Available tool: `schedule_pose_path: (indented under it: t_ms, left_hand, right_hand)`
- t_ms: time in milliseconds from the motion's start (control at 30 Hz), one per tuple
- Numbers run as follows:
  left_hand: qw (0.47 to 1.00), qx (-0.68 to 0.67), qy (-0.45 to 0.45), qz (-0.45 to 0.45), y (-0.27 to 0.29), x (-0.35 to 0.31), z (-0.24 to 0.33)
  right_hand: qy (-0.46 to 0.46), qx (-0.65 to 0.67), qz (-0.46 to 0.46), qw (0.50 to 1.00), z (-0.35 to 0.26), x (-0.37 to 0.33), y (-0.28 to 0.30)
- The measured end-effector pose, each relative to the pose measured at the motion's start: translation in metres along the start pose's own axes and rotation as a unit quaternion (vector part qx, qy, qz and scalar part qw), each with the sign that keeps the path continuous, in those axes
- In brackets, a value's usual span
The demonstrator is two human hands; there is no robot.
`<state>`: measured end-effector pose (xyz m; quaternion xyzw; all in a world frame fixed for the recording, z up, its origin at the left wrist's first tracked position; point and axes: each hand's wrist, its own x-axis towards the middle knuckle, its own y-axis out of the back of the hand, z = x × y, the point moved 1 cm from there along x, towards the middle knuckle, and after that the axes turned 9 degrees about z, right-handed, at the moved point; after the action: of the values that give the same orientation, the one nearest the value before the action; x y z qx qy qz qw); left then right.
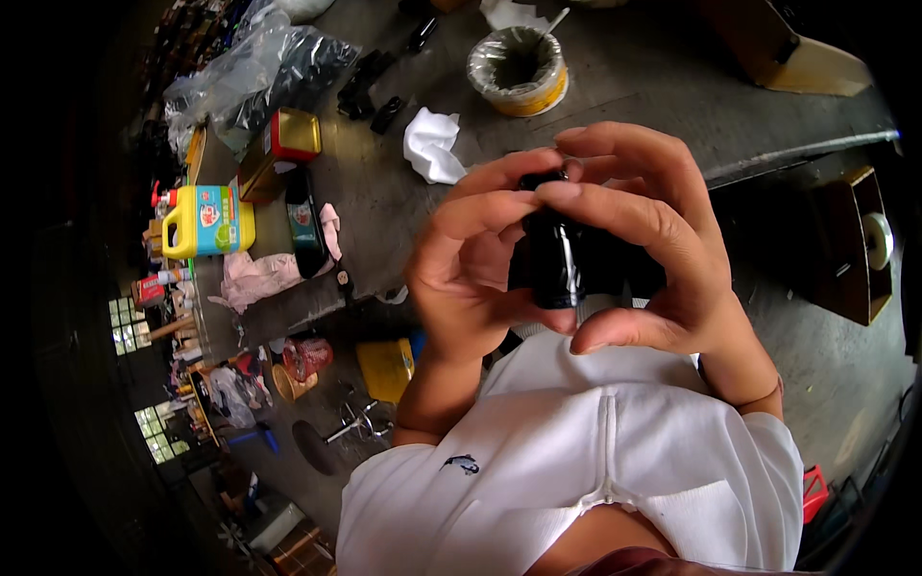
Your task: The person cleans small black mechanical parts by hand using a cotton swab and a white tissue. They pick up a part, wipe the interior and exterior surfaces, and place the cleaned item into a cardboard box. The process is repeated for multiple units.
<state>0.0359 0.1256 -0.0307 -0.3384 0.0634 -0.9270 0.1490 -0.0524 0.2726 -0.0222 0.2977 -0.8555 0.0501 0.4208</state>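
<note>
Both your hands wrap one small black thing [555, 259].
Your left hand [471, 274] and right hand [639, 240] squeeze it above the grey table [615, 86]; behind sit a white rag [432, 144] and tape roll [519, 69].

You hold a small glossy black cylindrical object [555, 261] upright between both hands, above the white shirt; fingertips cover its top, and its lower part is visible.
</note>
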Motion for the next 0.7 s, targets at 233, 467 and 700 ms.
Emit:
schedule_pose_path:
  t_ms: [233,467,700]
  left_hand:
    - [0.998,0.048,0.002,0.040,0.030,-0.007,0.008]
    - [0.982,0.135,0.050,0.120,0.047,-0.019,0.024]
    - [0.981,0.183,0.006,0.065,0.074,-0.017,0.026]
  right_hand:
    - [-0.038,0.038,-0.062,0.997,0.011,0.021,-0.021]
    - [0.002,0.037,-0.134,0.990,0.026,0.035,-0.049]
    - [0.002,0.066,-0.136,0.989,0.036,0.026,-0.078]
